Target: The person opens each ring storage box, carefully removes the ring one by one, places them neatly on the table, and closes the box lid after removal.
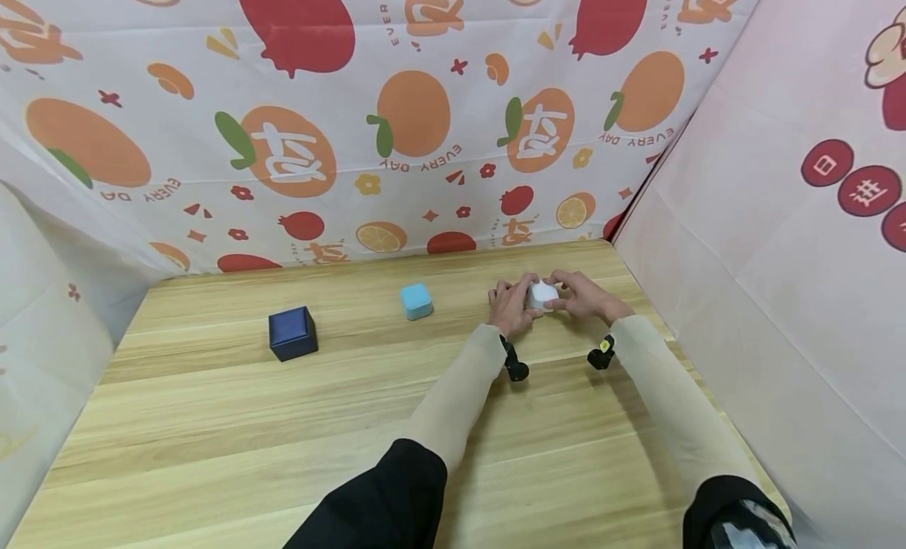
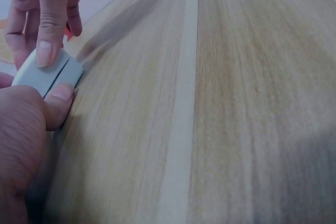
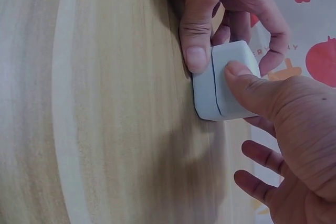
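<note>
A small white lidded box (image 1: 542,292) stands on the table at the right rear, between both hands. In the right wrist view a thin dark seam separates its lid (image 3: 236,95) from its base (image 3: 206,95). My left hand (image 1: 513,306) grips the base, thumb pressed against the front below the seam. Above that line, the right hand (image 1: 584,296) pinches the lid, with its thumb on the front face and two lower fingers held away from the box. The far side of the box is hidden behind the fingers.
A light blue box (image 1: 416,301) sits left of the hands, and a dark blue box (image 1: 292,333) farther left. Fruit-printed cloth (image 1: 354,195) hangs behind the wooden table (image 1: 269,439). A pale cloth wall (image 1: 771,242) runs close along the right side.
</note>
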A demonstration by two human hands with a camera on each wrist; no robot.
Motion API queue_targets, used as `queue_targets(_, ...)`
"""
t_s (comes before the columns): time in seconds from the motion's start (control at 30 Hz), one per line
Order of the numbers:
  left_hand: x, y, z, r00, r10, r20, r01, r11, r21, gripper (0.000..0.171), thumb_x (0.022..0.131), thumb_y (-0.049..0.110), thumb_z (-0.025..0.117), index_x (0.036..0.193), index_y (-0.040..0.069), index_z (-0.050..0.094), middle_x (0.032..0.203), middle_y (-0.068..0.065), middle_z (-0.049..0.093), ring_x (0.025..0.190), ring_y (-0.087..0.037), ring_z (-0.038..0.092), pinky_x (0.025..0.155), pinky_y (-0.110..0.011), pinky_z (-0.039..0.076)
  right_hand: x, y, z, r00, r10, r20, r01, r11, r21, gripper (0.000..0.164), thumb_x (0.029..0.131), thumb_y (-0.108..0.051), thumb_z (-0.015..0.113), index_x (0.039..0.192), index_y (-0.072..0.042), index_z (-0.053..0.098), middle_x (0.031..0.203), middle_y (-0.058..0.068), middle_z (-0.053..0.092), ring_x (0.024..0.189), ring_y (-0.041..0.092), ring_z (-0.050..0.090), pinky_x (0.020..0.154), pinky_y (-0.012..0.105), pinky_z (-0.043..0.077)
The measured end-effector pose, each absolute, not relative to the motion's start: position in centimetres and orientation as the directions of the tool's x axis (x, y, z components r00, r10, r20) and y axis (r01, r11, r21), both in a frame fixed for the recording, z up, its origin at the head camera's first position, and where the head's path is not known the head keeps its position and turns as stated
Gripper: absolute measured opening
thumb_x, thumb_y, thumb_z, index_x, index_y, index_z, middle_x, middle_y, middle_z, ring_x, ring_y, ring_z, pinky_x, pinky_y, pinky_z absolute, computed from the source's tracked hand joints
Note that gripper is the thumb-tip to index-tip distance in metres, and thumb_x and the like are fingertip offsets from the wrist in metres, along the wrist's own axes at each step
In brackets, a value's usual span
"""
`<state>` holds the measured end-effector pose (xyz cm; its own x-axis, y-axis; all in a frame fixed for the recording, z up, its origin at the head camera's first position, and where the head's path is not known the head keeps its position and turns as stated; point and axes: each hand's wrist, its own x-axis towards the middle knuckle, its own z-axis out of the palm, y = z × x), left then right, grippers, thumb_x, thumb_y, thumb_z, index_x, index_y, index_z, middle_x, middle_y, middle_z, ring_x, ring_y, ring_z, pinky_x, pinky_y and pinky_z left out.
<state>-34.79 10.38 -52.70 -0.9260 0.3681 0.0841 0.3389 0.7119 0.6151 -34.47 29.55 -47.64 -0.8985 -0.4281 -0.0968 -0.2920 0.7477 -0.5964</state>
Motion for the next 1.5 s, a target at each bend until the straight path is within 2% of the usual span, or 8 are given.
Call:
queue_targets(0.27,-34.7,10.4,-52.6,-0.928,0.363,0.087,0.336,0.711,0.617,0.062,0.090,0.028,0.078,0.142,0.031,0.044,0.140,-0.001,0.066,0.118,-0.027,0.047,0.101,-0.044,0.030,-34.8,29.5,-47.3,-0.880,-0.466,-0.088,-0.336,0.744,-0.578,0.023,0.096,-0.016,0.070,0.115,-0.006,0.059,0.135,0.021,0.065,0.120,0.038,0.061,0.105,0.059,0.046)
queue_targets(0.43,-34.7,10.6,-52.5,-0.930,0.355,0.093,0.333,0.709,0.622,0.062,0.090,0.028,0.078,0.142,0.031,0.044,0.140,-0.001,0.066,0.118,-0.027,0.047,0.102,-0.045,0.030,-34.9,29.8,-47.1,-0.883,-0.456,-0.114,-0.306,0.742,-0.596,0.023,0.098,-0.017,0.068,0.117,-0.008,0.060,0.133,0.018,0.066,0.110,0.033,0.063,0.093,0.047,0.051)
queue_targets(0.6,-34.9,10.8,-52.6,-0.933,0.348,0.093,0.327,0.709,0.625,0.064,0.090,0.030,0.079,0.142,0.031,0.043,0.139,-0.001,0.067,0.118,-0.028,0.046,0.102,-0.045,0.030,-35.1,29.9,-46.9,-0.882,-0.455,-0.123,-0.298,0.741,-0.602,0.019,0.099,-0.018,0.066,0.115,-0.010,0.059,0.126,0.015,0.069,0.103,0.028,0.063,0.085,0.035,0.049)
queue_targets(0.83,-34.8,10.9,-52.5,-0.937,0.339,0.080,0.313,0.721,0.618,0.064,0.089,0.031,0.079,0.142,0.031,0.043,0.139,-0.001,0.067,0.119,-0.027,0.047,0.102,-0.044,0.030,-35.1,29.9,-46.7,-0.877,-0.465,-0.120,-0.302,0.728,-0.615,0.019,0.098,-0.016,0.067,0.114,-0.009,0.060,0.129,0.017,0.067,0.106,0.030,0.062,0.088,0.038,0.048)
queue_targets(1.1,-34.7,10.9,-52.2,-0.936,0.340,0.089,0.317,0.708,0.631,0.063,0.089,0.031,0.079,0.141,0.031,0.044,0.139,-0.001,0.067,0.118,-0.027,0.046,0.102,-0.044,0.030,-35.1,30.0,-46.2,-0.883,-0.434,-0.177,-0.248,0.753,-0.610,0.024,0.100,-0.018,0.065,0.121,-0.009,0.060,0.123,0.017,0.067,0.102,0.029,0.061,0.080,0.031,0.047)
queue_targets(1.3,-34.6,10.8,-52.5,-0.937,0.334,0.101,0.319,0.700,0.639,0.063,0.088,0.030,0.081,0.139,0.030,0.045,0.139,0.000,0.066,0.114,-0.027,0.046,0.099,-0.043,0.030,-35.2,29.8,-46.2,-0.881,-0.417,-0.223,-0.206,0.762,-0.613,0.021,0.101,-0.021,0.063,0.120,-0.012,0.059,0.130,0.015,0.064,0.107,0.029,0.059,0.085,0.032,0.045)
queue_targets(1.5,-34.3,10.7,-52.7,-0.940,0.324,0.111,0.316,0.697,0.644,0.063,0.086,0.027,0.082,0.137,0.030,0.047,0.137,-0.003,0.068,0.117,-0.028,0.048,0.102,-0.045,0.030,-35.1,29.9,-46.4,-0.878,-0.413,-0.242,-0.189,0.764,-0.617,0.023,0.101,-0.024,0.063,0.121,-0.013,0.059,0.139,0.015,0.060,0.111,0.031,0.057,0.086,0.033,0.046)
